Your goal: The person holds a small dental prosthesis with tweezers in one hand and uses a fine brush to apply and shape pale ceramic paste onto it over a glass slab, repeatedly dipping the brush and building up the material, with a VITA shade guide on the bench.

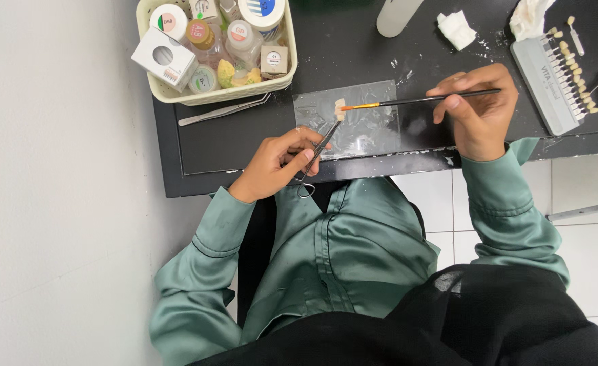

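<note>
Two hands over glass slab (363, 122), table edge (380, 166) near

Left hand (280, 163) at frame centre, fingers curled closed, wrist bent. Right hand (478, 108) upper right, fingers pinched shut, forearm angled down. Both arms sleeved green.

Green satin sleeves (495, 203), black table (231, 135), cream basket (217, 93), orange-ferruled black brush (421, 102), white tissue (456, 29).

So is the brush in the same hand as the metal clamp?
No. The right hand holds the thin brush, while the left hand grips the metal clamp with the small tooth piece at its tip.
</note>
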